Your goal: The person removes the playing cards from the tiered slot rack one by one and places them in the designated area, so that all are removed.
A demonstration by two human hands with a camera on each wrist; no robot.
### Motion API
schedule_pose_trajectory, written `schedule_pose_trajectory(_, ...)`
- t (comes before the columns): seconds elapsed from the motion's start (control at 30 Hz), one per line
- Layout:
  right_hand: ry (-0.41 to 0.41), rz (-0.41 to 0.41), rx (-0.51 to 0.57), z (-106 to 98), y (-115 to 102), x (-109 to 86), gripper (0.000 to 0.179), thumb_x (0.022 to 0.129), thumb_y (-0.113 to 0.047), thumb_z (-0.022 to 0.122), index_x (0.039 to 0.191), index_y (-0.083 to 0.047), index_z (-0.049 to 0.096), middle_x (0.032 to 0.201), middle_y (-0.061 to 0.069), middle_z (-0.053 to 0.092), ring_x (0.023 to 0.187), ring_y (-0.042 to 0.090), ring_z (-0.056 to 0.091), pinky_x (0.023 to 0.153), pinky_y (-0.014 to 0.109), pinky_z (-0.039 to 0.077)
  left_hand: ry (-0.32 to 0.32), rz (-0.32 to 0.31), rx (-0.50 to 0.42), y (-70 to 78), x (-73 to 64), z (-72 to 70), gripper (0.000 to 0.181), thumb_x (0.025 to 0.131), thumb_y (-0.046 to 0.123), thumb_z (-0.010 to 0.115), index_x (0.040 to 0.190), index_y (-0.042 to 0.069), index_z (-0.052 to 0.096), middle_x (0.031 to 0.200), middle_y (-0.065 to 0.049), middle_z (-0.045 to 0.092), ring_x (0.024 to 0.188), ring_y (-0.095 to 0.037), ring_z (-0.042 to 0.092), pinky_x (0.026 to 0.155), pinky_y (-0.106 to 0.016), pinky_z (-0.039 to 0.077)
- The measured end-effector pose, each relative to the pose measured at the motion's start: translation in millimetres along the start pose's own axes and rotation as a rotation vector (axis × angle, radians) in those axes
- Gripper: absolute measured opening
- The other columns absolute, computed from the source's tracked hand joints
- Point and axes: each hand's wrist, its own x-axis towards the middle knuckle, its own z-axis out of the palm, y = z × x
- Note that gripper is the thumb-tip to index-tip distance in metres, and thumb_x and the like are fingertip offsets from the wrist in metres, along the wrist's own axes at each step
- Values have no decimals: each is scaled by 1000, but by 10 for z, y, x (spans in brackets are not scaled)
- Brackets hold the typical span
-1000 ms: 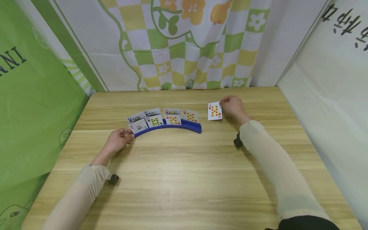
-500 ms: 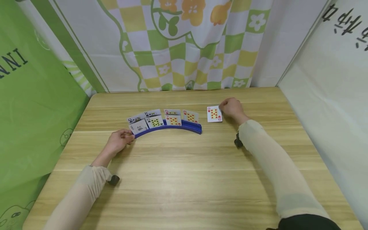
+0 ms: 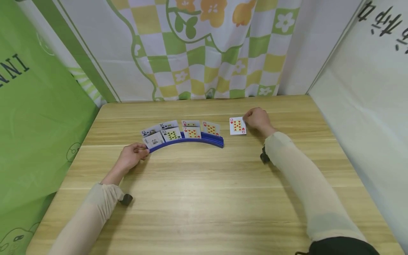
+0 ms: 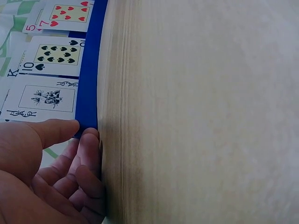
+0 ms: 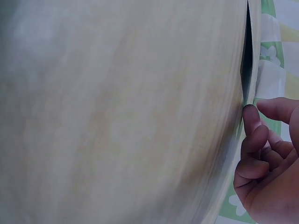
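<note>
A curved blue card holder (image 3: 211, 141) stands on the wooden table. My left hand (image 3: 130, 157) pinches its left end between thumb and index finger. In the holder's front row are a joker (image 4: 46, 98), a ten of spades (image 4: 58, 56) and a seven of hearts (image 3: 192, 133). Behind them rise a queen (image 3: 149, 132), a king (image 3: 169, 124), a red five (image 3: 190, 123) and an eight of hearts (image 3: 211, 128). To the right of the holder, my right hand (image 3: 257, 118) pinches a nine of hearts (image 3: 237, 126) by its right edge, face up. The right wrist view catches this card edge-on.
The wooden table (image 3: 197, 198) extends between my arms toward the front. A checked curtain (image 3: 223, 63) hangs behind its back edge. A green cloth wall (image 3: 38, 117) borders the left, and a white one (image 3: 360, 106) the right.
My right hand has brought the nine of hearts slightly down toward the table, then held it nearly still. The left hand and the holder stay in place.
</note>
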Motion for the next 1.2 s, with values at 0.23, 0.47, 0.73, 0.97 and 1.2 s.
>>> schedule_pose_trajectory(0.23, 14, -9, 8, -23, 19, -25, 31, 96, -24, 57, 112, -1, 71, 122, 21, 68, 112, 39, 61, 101, 50, 46, -4, -3, -5, 4, -9, -2, 40, 99, 20, 62, 130, -5, 56, 108, -24, 72, 74, -7, 66, 63, -23, 51)
schedule_pose_trajectory(0.47, 17, 6, 60, -30, 30, -75, 30, 97, -26, 58, 112, -3, 70, 121, 20, 68, 107, 34, 60, 96, 48, 47, -4, -10, -14, 13, -16, -2, 40, 99, 20, 62, 129, -6, 56, 108, -24, 72, 74, -7, 66, 63, -23, 51)
schedule_pose_trajectory(0.73, 25, 18, 121, -16, 45, -104, 33, 98, -28, 54, 115, -4, 69, 126, 20, 66, 111, 35, 59, 96, 47, 46, -4, -8, -19, 6, -14, 4, 40, 99, 19, 61, 129, -6, 56, 109, -24, 72, 74, -7, 66, 63, -22, 52)
schedule_pose_trajectory(0.97, 27, 20, 212, -18, 47, -150, 33, 99, -28, 53, 117, -4, 68, 126, 19, 67, 116, 33, 58, 100, 47, 45, -1, -5, -15, -6, -7, 2, 39, 99, 18, 61, 129, -6, 56, 109, -25, 71, 73, -7, 65, 63, -22, 52)
schedule_pose_trajectory(1.2, -1, 33, 342, -40, -7, -208, 34, 100, -25, 54, 122, -1, 65, 124, 21, 67, 113, 31, 61, 91, 34, 50, 0, -3, -11, 6, -15, 1, 39, 99, 19, 62, 129, -6, 57, 108, -25, 72, 73, -7, 66, 63, -22, 52)
